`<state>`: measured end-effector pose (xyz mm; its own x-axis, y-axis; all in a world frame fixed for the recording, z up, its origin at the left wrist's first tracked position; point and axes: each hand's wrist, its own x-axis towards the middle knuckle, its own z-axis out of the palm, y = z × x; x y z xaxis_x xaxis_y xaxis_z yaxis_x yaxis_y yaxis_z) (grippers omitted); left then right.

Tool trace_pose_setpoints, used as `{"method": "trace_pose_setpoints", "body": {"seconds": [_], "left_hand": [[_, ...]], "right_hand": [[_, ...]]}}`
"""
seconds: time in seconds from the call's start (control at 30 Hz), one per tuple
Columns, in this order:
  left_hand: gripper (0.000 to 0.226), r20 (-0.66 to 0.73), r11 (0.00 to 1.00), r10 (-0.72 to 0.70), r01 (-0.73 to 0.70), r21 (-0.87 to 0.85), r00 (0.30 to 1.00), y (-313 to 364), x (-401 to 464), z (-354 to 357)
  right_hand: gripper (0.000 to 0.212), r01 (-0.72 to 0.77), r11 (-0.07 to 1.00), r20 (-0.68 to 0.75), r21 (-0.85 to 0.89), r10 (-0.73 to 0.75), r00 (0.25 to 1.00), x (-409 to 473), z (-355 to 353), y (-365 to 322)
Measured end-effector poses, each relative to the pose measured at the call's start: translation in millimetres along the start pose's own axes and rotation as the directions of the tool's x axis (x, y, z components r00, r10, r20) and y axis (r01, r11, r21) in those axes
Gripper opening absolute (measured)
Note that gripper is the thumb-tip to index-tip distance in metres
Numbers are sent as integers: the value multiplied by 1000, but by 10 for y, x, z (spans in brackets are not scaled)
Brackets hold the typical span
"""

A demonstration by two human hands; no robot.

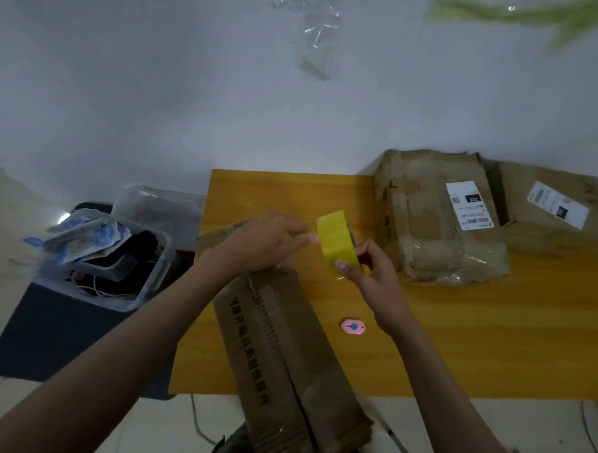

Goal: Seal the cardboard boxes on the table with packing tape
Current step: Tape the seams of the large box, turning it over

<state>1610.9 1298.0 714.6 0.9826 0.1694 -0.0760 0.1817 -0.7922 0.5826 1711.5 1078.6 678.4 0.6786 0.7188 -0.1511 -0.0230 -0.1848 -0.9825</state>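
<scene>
A: Yellow tape roll (338,247) sits above the table (457,336), just past the far end of the long cardboard box (285,345). Right hand (367,274) pinches its rim; left hand (259,245) has fingertips at the roll's edge, probably picking at the free end.

B: Handling?

A: Likely light, rigid core, slick film. Hold by the rim. Box looks soft, crumpled; seam open.

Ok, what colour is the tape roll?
Yellow; the tape roll shows clearly in the head view.
</scene>
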Motion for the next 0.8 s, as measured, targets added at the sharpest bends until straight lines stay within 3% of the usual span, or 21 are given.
{"method": "trace_pose_setpoints", "body": {"seconds": [0.07, 0.17, 0.23, 0.53, 0.8], "left_hand": [[51, -135, 986, -54, 31, -164, 989, 161, 50, -42], [90, -197, 976, -80, 37, -216, 977, 370, 76, -125], [95, -206, 981, -35, -6, -195, 978, 497, 56, -194], [66, -339, 975, 126, -179, -132, 932, 873, -255, -334], [47, -423, 956, 273, -293, 18, 864, 1180, -511, -320]], "right_hand": [[42, 41, 999, -9, 12, -40, 999, -53, 9, -85], [40, 91, 996, -53, 0, -91, 994, -121, -3, -186], [40, 121, 993, -59, -9, -121, 991, -175, -21, -264], [45, 247, 966, -116, -79, -255, 960, -475, -1, -542], [45, 236, 970, -168, -51, -241, 956, -663, 44, -619]]}}
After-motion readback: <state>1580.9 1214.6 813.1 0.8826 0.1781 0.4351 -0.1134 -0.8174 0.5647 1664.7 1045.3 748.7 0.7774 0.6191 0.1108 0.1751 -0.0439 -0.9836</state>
